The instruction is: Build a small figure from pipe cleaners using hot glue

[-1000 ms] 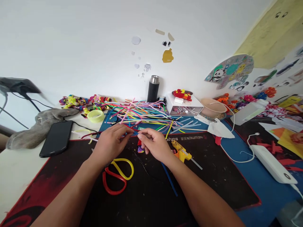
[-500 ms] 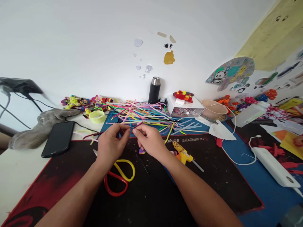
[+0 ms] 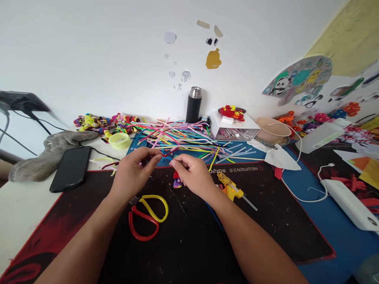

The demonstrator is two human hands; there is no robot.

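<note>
Over the black mat, my left hand (image 3: 133,170) is closed in a pinch, with a short blue pipe cleaner (image 3: 166,158) showing at its fingertips. My right hand (image 3: 193,173) pinches the other side of that blue piece. A bit of red shows beside the left fingertips, but its shape is unclear. Under the right hand's fingers lies a small purple and red piece (image 3: 177,182), partly covered. Scissors (image 3: 154,209) with one yellow and one red handle rest below my left hand. To the right of my right wrist lies a yellow glue gun (image 3: 231,187) with a glue stick in its back.
Many coloured pipe cleaners (image 3: 177,136) are heaped behind my hands. A black flask (image 3: 194,106) and a white drawer box (image 3: 235,130) stand by the wall. At left are a phone (image 3: 71,169) and a yellow-green tape roll (image 3: 119,141); at right, a white power strip (image 3: 349,203).
My hands have moved slightly apart, and more of the blue pipe cleaner shows between them. The view has tilted down a little. The scissors and glue gun stay in place.
</note>
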